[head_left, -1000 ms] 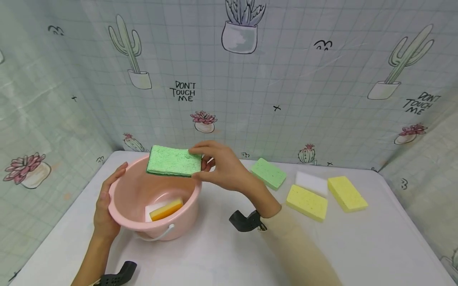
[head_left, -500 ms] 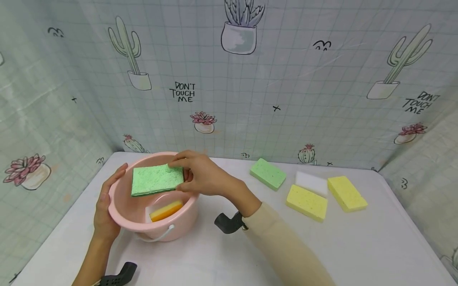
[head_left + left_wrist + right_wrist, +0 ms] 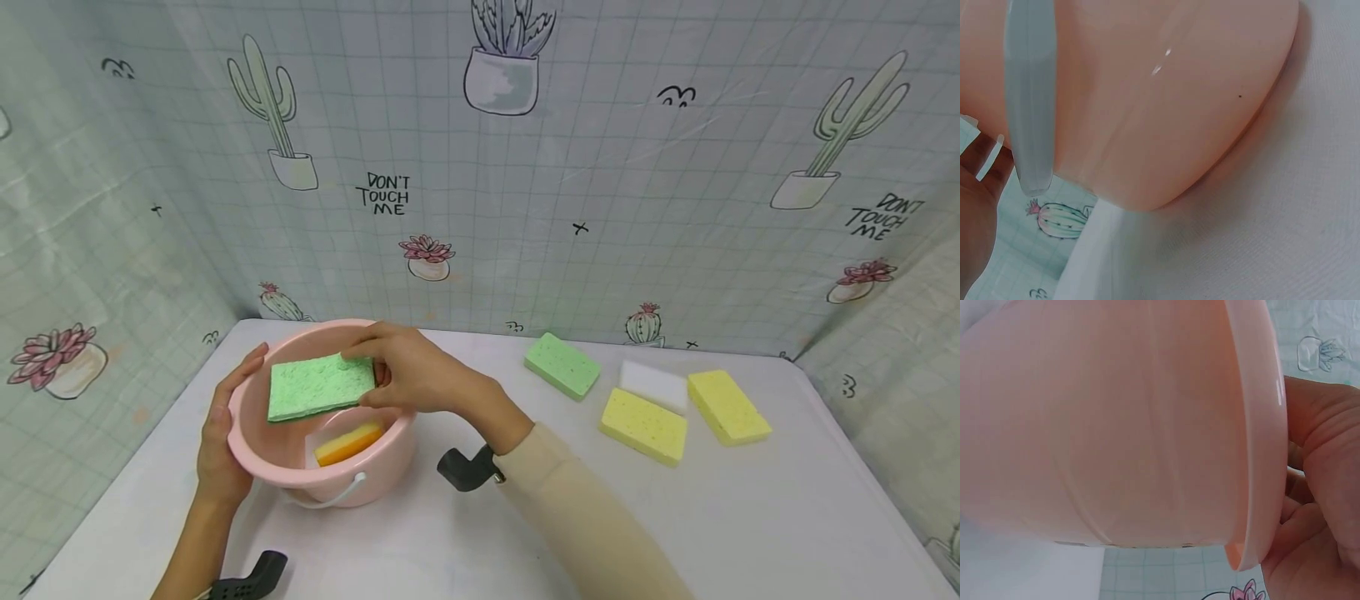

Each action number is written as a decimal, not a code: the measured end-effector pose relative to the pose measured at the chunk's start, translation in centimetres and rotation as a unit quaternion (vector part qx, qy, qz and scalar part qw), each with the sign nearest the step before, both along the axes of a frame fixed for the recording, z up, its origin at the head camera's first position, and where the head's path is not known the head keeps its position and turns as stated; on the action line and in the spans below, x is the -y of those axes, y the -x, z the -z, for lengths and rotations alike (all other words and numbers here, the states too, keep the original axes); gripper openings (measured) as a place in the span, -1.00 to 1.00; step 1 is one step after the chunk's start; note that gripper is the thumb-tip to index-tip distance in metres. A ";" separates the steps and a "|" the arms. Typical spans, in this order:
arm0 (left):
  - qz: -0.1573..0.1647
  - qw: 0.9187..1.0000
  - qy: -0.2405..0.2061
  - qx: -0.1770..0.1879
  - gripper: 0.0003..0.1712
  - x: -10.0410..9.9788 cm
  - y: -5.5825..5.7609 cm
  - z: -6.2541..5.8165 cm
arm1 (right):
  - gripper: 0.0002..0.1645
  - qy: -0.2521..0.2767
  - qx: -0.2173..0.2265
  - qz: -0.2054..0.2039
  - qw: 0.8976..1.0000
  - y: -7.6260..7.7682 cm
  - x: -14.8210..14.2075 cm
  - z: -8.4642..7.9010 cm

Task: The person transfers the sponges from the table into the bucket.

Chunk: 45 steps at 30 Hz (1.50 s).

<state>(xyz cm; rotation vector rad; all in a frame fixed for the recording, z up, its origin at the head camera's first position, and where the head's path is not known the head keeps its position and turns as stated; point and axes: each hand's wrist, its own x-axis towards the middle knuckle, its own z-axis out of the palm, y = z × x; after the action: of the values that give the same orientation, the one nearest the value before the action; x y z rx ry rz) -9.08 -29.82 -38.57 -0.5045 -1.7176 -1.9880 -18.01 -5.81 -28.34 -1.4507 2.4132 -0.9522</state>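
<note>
Pink plastic bucket (image 3: 392,468): 1, smooth round wall, flared rim. Right hand (image 3: 416,371) pinches right end of 1 dark-backed green sponge (image 3: 318,387), porous, held tilted within bucket mouth, left end near bucket's inner wall. Left hand (image 3: 222,437), fingers extended, lies against bucket's left side at rim. Inside bucket: 1 yellow-orange sponge (image 3: 349,443), 1 white block (image 3: 312,450), partly hidden. Right of bucket, well apart: 1 pitted green sponge (image 3: 562,366), 1 smooth white sponge (image 3: 654,385), 2 yellow sponges (image 3: 642,426), all rectangular. White tabletop (image 3: 457,550) spans gap between.
</note>
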 end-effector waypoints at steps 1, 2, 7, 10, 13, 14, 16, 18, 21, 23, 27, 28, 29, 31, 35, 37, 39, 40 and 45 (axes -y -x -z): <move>-0.001 1.000 0.000 0.001 -0.36 0.0 0.0 0.0 | -0.34 -0.005 -0.002 0.000 1.000 0.0 0.1 0.0; -0.001 1.000 0.001 0.002 -0.36 0.0 0.0 0.0 | -0.34 -0.011 -0.006 0.000 1.000 0.0 0.3 0.1; -0.006 1.000 0.003 0.010 -0.36 0.0 -0.1 0.0 | -0.36 -0.031 -0.031 -0.005 0.999 -0.2 0.9 0.1; -0.008 1.000 0.003 0.018 -0.36 0.0 -0.2 -0.1 | -0.37 -0.035 -0.043 -0.008 0.998 -0.3 1.2 0.1; -0.009 1.000 0.004 0.018 -0.36 0.0 -0.2 -0.1 | -0.38 -0.045 -0.054 -0.009 0.997 -0.4 1.5 0.0; -0.008 1.000 0.004 0.016 -0.36 0.0 -0.1 -0.1 | -0.38 -0.049 -0.058 -0.008 0.997 -0.4 1.5 0.0; -0.007 1.000 0.006 0.011 -0.36 0.0 -0.1 -0.1 | -0.38 -0.055 -0.067 -0.007 0.996 -0.4 1.6 0.0; -0.004 1.000 0.005 0.007 -0.36 0.0 -0.1 -0.1 | -0.38 -0.060 -0.072 -0.006 0.996 -0.5 1.7 0.0; -0.003 1.000 0.004 0.007 -0.36 0.0 0.0 -0.1 | -0.37 -0.066 -0.078 -0.006 0.995 -0.5 1.8 0.0; -0.003 1.000 0.004 0.008 -0.36 0.0 0.0 -0.1 | -0.36 -0.069 -0.081 -0.007 0.994 -0.5 1.8 0.0; -0.001 1.000 0.000 0.008 -0.36 0.1 0.1 0.0 | -0.35 -0.072 -0.082 -0.009 0.994 -0.5 1.9 0.0; -0.001 1.000 -0.002 0.007 -0.36 0.0 0.1 0.1 | -0.34 -0.073 -0.081 -0.009 0.994 -0.6 1.9 0.0; 0.001 1.000 -0.003 0.006 -0.36 0.0 0.1 0.1 | -0.34 -0.074 -0.077 -0.009 0.994 -0.6 2.0 0.0; 0.001 1.000 -0.006 0.005 -0.36 0.0 0.1 0.1 | -0.35 -0.075 -0.071 -0.008 0.995 -0.7 2.0 0.0; 0.001 1.000 -0.008 0.002 -0.36 0.0 0.1 0.2 | -0.36 -0.078 -0.064 -0.008 0.995 -0.8 2.0 0.0; 0.001 1.000 -0.007 0.001 -0.36 0.0 0.1 0.2 | -0.36 -0.079 -0.066 -0.011 0.995 -0.8 1.9 0.0; 0.003 1.000 -0.008 0.000 -0.36 0.0 0.1 0.2 | -0.33 -0.085 -0.066 -0.011 0.994 -0.7 1.8 -0.1; 0.004 1.000 -0.009 0.000 -0.36 0.0 0.1 0.1 | -0.33 -0.086 -0.063 -0.013 0.994 -0.7 1.7 -0.2; 0.007 1.000 -0.009 0.001 -0.35 -0.1 0.0 0.0 | -0.34 -0.081 -0.031 -0.007 0.996 -0.5 0.7 -0.6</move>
<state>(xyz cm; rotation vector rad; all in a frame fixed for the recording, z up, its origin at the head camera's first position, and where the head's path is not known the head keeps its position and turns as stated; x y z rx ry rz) -9.08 -29.77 -38.54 -0.5093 -1.7018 -2.0121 -17.47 -6.53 -27.78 -1.4582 2.4551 -0.6988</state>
